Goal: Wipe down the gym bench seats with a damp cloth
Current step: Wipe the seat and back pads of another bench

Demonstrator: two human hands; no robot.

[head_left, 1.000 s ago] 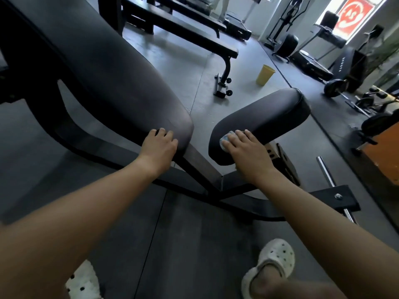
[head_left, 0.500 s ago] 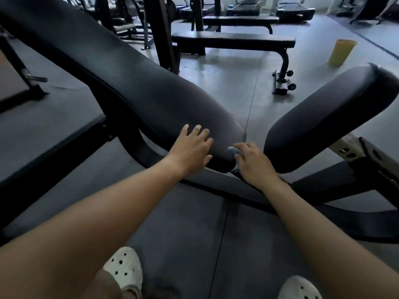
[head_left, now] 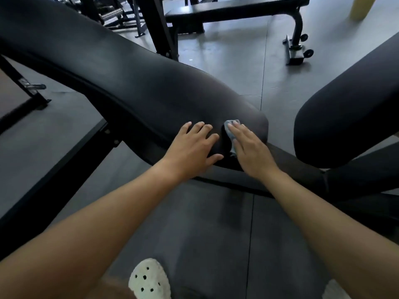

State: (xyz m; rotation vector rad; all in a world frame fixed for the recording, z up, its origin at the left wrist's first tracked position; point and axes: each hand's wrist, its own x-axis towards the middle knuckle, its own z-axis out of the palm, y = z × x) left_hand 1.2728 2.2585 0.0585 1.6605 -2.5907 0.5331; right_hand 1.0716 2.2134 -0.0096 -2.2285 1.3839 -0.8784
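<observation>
**A:** Closest to us is our white clog [head_left: 149, 279] on the floor mat, then both arms reach out to the lower end of the long black pad [head_left: 129, 83]. Our left hand [head_left: 192, 147] lies flat on it, fingers [head_left: 198, 127] a bit spread, just bracing. Our right hand [head_left: 248, 152] has its fingers [head_left: 239, 131] straight and close together, pressing the blue-grey cloth [head_left: 229, 124] onto the vinyl near the pad's rounded tip.

**B:** Yep, the cloth sits under our right palm, with a corner poking past the fingertips and a bit hanging by the thumb. We reckon it's light, limp and soggy, so it'll bunch up if we pinch it. A flat palm on top is the way to hold it. The pad looks firm and slick, so it should glide.

**A:** The second pad [head_left: 345, 126] is just across the gap on our right. Farther back there's a flat bench [head_left: 237, 9] and something yellow [head_left: 362, 7] at the top edge, can't tell what.
</observation>
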